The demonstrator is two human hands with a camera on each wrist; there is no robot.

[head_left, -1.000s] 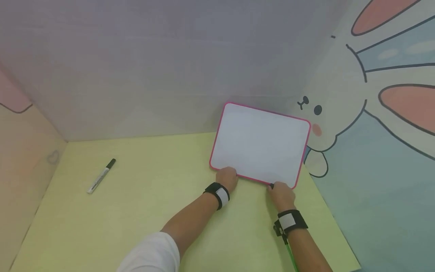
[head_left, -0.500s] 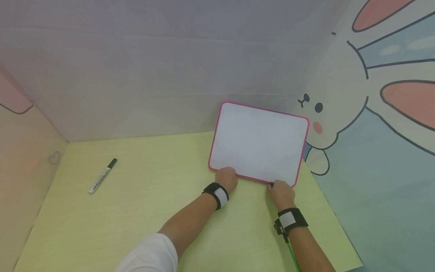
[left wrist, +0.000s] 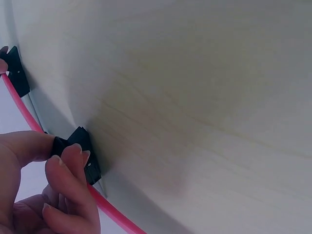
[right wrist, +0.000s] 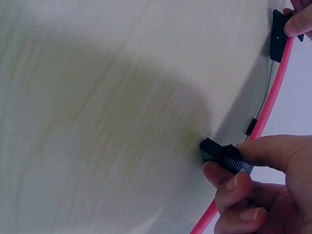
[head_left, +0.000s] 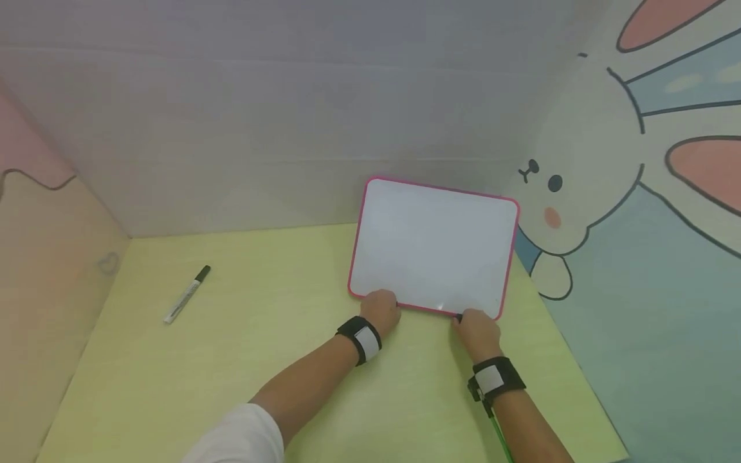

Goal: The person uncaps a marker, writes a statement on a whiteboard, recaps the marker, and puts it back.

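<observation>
A whiteboard (head_left: 434,247) with a thin pink rim leans back at the rear of the yellow table, slightly tilted. Along its lower edge sit two small black clips, one at each hand. My left hand (head_left: 380,310) pinches the left black clip (left wrist: 90,156) between thumb and fingers, at the pink rim (left wrist: 114,214). With thumb and fingertips my right hand (head_left: 478,334) grips the right black clip (right wrist: 222,153). In the head view the backs of the hands hide most of both clips. A thin metal wire runs behind the rim in the wrist views.
A marker (head_left: 187,296) with a black cap lies on the left of the yellow table (head_left: 243,360). Behind stands a pale wall (head_left: 260,128); on the right, a wall (head_left: 654,308) carries a rabbit drawing. Black straps are on both wrists.
The whiteboard has shifted left with both hands and turned a little, so its lower edge is nearer level. The head view has panned slightly left. Both grips stay the same.
</observation>
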